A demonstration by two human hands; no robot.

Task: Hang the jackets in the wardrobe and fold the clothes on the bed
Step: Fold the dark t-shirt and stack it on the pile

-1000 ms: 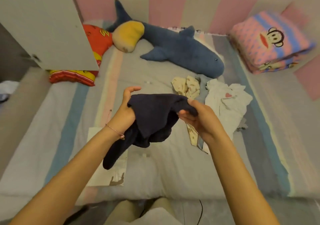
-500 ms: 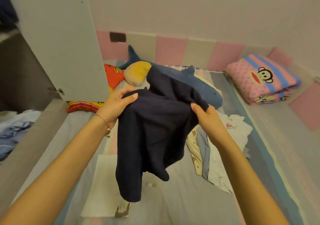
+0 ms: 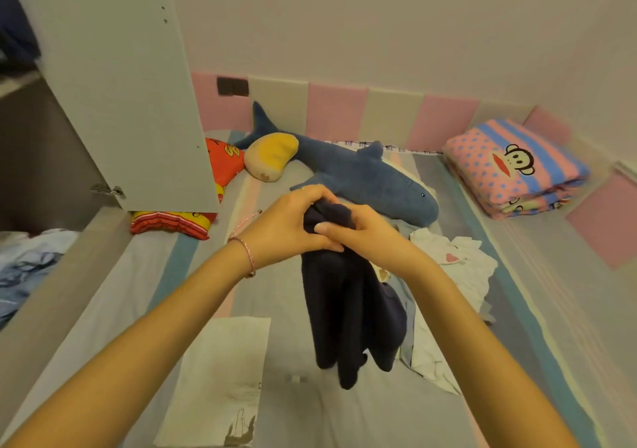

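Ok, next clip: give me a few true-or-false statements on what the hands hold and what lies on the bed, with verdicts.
1. Both the left hand and the right hand grip the navy garment. True.
2. The navy garment lies spread flat on the bed. False: it hangs bunched from the hands above the bed.
3. A shark plush lies on the bed beyond the hands. True.
4. The wardrobe door is closed. False: the wardrobe door stands open at the left.
5. The monkey blanket is spread out. False: the monkey blanket sits folded at the far right.
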